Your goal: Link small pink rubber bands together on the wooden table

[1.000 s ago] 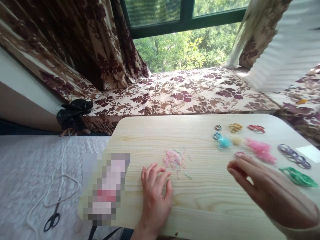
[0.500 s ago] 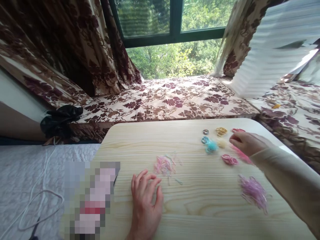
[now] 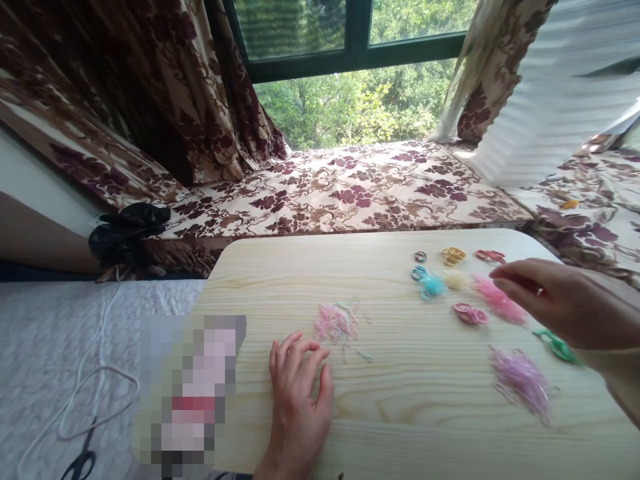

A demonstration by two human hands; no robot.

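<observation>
My left hand (image 3: 301, 393) rests on the light wooden table (image 3: 400, 400) with its fingers apart and nothing in it. Just beyond its fingertips lies a loose pile of mixed pastel bands (image 3: 336, 322). My right hand (image 3: 543, 293) hovers at the right, beside a pink pile (image 3: 500, 300), thumb and fingers pressed together; whatever they hold is too small to make out. Around it are a red bundle (image 3: 490, 256), yellow bands (image 3: 453, 255), a cream pile (image 3: 455, 280), a turquoise pile (image 3: 432, 285), deep pink bands (image 3: 470, 314), green bands (image 3: 561, 347) and a purple pile (image 3: 523, 383).
A pixelated package (image 3: 200, 387) lies at the table's left edge. Scissors (image 3: 80, 465) and a white cable (image 3: 100, 373) are on the quilted bedding. Behind the table runs a flowered window seat (image 3: 350, 193), with a black bag (image 3: 127, 233) at its left end.
My right hand has lifted and shifted right, away from the red bundle, uncovering more of the pink pile and the green bands. The view has shifted slightly. My left hand stays spread on the table.
</observation>
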